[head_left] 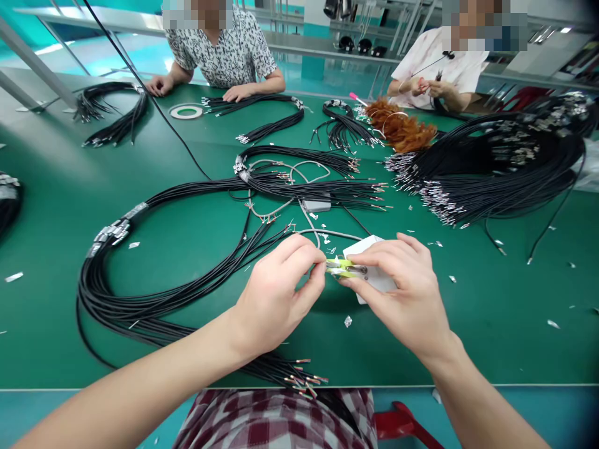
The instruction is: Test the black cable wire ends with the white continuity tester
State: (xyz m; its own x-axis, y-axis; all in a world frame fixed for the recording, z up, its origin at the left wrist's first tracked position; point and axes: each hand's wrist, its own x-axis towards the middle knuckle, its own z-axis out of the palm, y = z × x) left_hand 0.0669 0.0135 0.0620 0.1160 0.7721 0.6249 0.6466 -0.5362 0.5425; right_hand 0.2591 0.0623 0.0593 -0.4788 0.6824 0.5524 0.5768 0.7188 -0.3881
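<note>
My right hand [397,280] is closed around small yellow-green snips [345,268] with a metal spring part, pointing left. Just at their tips my left hand [285,287] pinches something small that the fingers mostly hide. Below the snips lies a white box [374,243], partly covered by my right hand, with a grey cable [334,233] running to it. A bundle of black cables [110,280] curves around on the left, its stripped ends [304,377] lying by the table's front edge. Behind my hands rests a second black bundle [299,181] held with white wrap.
The green table [496,337] carries scattered white scraps [347,321]. At right sits a large heap of black cables [496,168], beside a brown fluffy item [397,125]. A tape roll [186,111] lies at the back. Two people [219,50] sit across, one handling a cable.
</note>
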